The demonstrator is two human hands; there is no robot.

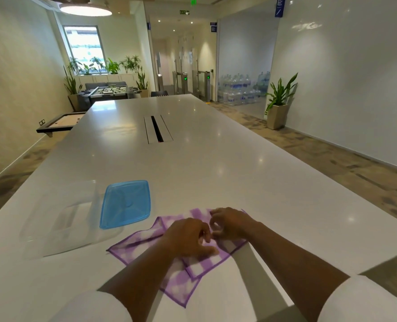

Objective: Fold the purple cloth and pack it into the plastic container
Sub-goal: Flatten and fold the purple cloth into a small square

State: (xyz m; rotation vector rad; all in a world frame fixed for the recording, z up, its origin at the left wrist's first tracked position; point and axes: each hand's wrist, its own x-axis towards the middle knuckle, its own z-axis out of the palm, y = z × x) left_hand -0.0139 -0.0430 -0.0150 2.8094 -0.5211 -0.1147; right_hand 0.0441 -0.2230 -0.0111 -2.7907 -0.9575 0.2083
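With my left hand (pixel 189 238) pressing and right hand (pixel 227 223) pinching the cloth (pixel 141 242) near the desk's (pixel 216 159) near edge, a loose pinch could skew the fold.

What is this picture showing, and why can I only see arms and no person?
The camera is worn on the person's head and looks forward and down, so you see just what they see: their own two arms reaching out over a long white table. There is no machine here, only bare hands.

On the table lies a purple cloth with white checks, partly folded and a bit rumpled. The left hand rests on top of it, and the right hand is beside it with curled fingers on the cloth. I cannot tell for sure if either hand is pinching it.

To the left sits a clear plastic container, which is hard to see because it is see-through. Next to it lies its blue lid, off the container.
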